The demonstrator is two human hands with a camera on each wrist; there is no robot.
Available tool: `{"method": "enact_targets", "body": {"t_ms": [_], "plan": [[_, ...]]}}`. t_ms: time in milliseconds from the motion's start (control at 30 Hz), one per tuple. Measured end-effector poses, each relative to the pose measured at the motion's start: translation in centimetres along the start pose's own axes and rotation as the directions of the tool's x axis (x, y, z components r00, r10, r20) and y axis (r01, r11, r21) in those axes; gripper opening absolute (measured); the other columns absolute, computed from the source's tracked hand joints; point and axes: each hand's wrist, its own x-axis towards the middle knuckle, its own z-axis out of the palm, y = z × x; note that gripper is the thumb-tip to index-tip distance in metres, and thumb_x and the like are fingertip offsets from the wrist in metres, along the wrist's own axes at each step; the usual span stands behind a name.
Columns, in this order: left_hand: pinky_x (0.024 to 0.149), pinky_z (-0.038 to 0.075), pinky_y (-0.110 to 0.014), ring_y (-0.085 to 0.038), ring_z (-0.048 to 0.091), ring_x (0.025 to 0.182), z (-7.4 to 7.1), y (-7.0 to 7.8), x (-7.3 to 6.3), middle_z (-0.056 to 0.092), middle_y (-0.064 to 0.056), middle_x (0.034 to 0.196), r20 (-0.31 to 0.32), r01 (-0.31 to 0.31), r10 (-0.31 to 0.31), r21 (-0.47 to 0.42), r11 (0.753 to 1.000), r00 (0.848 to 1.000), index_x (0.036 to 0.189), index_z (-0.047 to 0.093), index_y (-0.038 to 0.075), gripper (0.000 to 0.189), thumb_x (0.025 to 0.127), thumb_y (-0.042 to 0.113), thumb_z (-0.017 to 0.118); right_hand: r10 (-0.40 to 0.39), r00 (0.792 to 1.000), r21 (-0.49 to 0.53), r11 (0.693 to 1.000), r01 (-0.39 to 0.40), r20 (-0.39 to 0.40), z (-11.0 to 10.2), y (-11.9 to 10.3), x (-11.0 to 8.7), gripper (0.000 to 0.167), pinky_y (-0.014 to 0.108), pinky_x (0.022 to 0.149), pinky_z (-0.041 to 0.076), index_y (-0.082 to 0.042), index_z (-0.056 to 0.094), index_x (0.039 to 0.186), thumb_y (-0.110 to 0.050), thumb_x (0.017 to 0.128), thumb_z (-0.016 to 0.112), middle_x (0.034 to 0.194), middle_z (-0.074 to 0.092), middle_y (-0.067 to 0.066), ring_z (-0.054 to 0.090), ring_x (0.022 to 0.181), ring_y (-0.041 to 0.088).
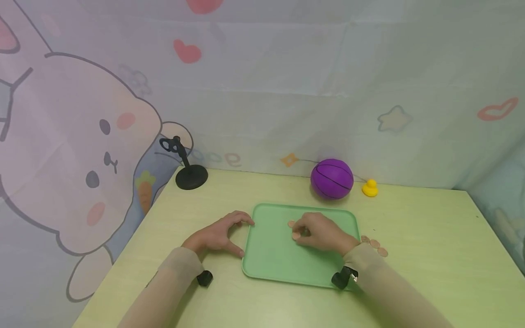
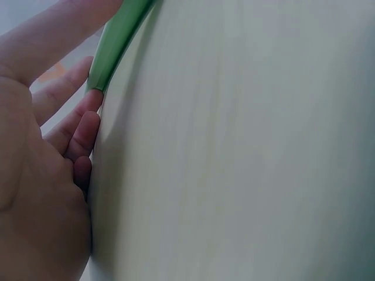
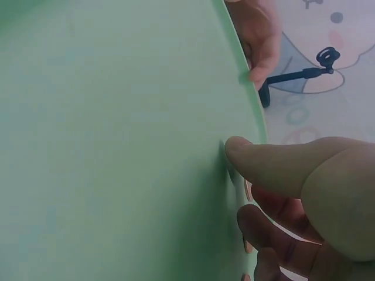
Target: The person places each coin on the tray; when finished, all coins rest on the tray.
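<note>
A light green tray (image 1: 270,264) lies on the table. My left hand (image 1: 219,232) is at its left side, thumb and fingers spread, with fingertips right at the rim. Over the middle of the tray is my right hand (image 1: 321,232), its fingers bent down and its thumb drawn in toward them. A copper-coloured coin (image 1: 296,236) shows between that thumb and index fingertip. Just beyond the index finger a second coin (image 1: 291,223) lies on the tray. Low in the right wrist view, another copper edge (image 3: 247,246) peeks out beside the fingers (image 3: 258,225); the hand hides part of the tray.
Several coins (image 1: 374,243) lie in a row on the table right of the tray, beside the right forearm. Behind the tray sit a purple ball (image 1: 332,179) and a yellow rubber duck (image 1: 370,188). A black stand (image 1: 191,176) is at the back left, before a printed cloth.
</note>
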Motion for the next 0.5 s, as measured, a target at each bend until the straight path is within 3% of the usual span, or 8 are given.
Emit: {"method": "enact_targets", "body": {"t_ms": [333, 500], "plan": [[0.12, 0.031, -0.056, -0.031, 0.042, 0.138, 0.05, 0.2, -0.06, 0.044, -0.006, 0.154, -0.002, 0.014, -0.014, -0.016, 1.0, 1.0, 0.14, 0.058, 0.016, 0.08, 0.071, 0.021, 0.099, 0.031, 0.999, 0.001, 1.0, -0.031, 0.011, 0.41, -0.11, 0.21, 0.009, 0.028, 0.068, 0.047, -0.018, 0.078, 0.086, -0.018, 0.095, 0.08, 0.078, 0.068, -0.01, 0.049, 0.068, 0.005], [0.12, 0.032, -0.054, -0.029, 0.042, 0.138, 0.09, -0.02, -0.03, 0.044, -0.005, 0.153, -0.005, 0.015, -0.015, -0.017, 1.0, 1.0, 0.14, 0.058, 0.017, 0.081, 0.07, 0.021, 0.1, 0.045, 0.999, -0.01, 0.999, -0.045, 0.001, 0.46, -0.05, 0.2, 0.011, 0.03, 0.071, 0.05, -0.018, 0.078, 0.086, -0.023, 0.096, 0.079, 0.083, 0.072, -0.008, 0.055, 0.072, 0.007]]}}
